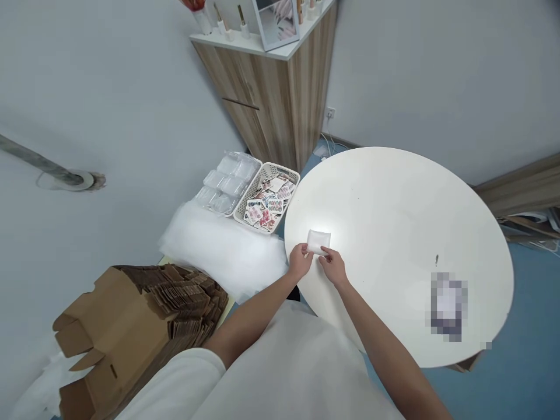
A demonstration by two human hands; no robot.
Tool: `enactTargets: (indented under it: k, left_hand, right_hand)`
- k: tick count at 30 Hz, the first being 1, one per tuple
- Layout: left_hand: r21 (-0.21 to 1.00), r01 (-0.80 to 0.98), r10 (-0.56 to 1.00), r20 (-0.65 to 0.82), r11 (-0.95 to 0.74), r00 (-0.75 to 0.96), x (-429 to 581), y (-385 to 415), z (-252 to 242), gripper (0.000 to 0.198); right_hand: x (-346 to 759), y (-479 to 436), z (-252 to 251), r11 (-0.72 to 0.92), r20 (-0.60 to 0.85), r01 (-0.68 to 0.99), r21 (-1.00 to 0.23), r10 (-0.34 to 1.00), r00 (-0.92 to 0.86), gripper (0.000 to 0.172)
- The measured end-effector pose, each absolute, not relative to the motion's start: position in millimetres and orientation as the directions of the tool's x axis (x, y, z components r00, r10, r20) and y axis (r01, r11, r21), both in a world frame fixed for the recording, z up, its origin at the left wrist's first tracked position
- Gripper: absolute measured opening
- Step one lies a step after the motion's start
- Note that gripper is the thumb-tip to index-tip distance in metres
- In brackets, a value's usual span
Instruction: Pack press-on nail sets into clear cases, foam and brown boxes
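Note:
A small white wrapped packet (pixel 319 241) is at the left side of the round white table (pixel 394 216), between my two hands. My left hand (pixel 300 260) pinches its lower left corner. At its lower right edge, my right hand (pixel 333 265) grips it with thumb and fingers. What lies inside the wrapping is hidden. Just left of the table, a white basket (pixel 243 219) holds many printed nail-design cards (pixel 266 204).
Clear plastic boxes (pixel 227 181) stand beside the basket. White foam sheeting (pixel 223 245) and a stack of folded cardboard boxes (pixel 126 315) lie to my left. A wooden cabinet (pixel 271 99) stands behind. A pixelated patch covers something on the table's right.

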State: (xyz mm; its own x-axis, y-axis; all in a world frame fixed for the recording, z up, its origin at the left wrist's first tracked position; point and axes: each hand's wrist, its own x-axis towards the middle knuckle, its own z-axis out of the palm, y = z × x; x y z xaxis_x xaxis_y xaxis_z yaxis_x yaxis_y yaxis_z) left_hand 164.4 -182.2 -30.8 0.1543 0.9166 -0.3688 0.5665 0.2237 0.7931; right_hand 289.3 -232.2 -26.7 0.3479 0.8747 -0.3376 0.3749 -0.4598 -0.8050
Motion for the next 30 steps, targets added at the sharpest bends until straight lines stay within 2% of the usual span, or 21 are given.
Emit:
enactTargets:
  k: [5, 8, 12, 16, 21, 30]
  left_hand:
    - [0.853, 0.486, 0.946, -0.291, 0.189, 0.142, 152, -133, -38, 0.035]
    - [0.845, 0.513, 0.949, -0.270, 0.152, 0.165, 153, -110, -40, 0.039]
    - [0.829, 0.554, 0.948, -0.234, 0.078, 0.217, 156, -92, -39, 0.042]
    - [0.831, 0.554, 0.941, -0.217, 0.037, 0.261, 155, -85, -37, 0.044]
    - [0.856, 0.514, 0.934, -0.232, 0.064, 0.270, 153, -83, -34, 0.046]
    - [0.869, 0.485, 0.932, -0.249, 0.095, 0.263, 147, -96, -33, 0.049]
  right_hand:
    - [269, -173, -22, -0.503, -0.374, 0.309, -0.807, 0.841, 0.391, 0.042]
    - [263, -146, -18, -0.540, -0.408, 0.275, -0.795, 0.812, 0.417, 0.044]
    - [259, -125, -20, -0.516, -0.370, 0.270, -0.813, 0.816, 0.445, 0.045]
    - [258, -120, -25, -0.498, -0.338, 0.326, -0.803, 0.832, 0.440, 0.046]
    - [261, -122, -29, -0.456, -0.305, 0.368, -0.810, 0.864, 0.400, 0.048]
    - [265, -149, -28, -0.478, -0.359, 0.258, -0.840, 0.845, 0.396, 0.056]
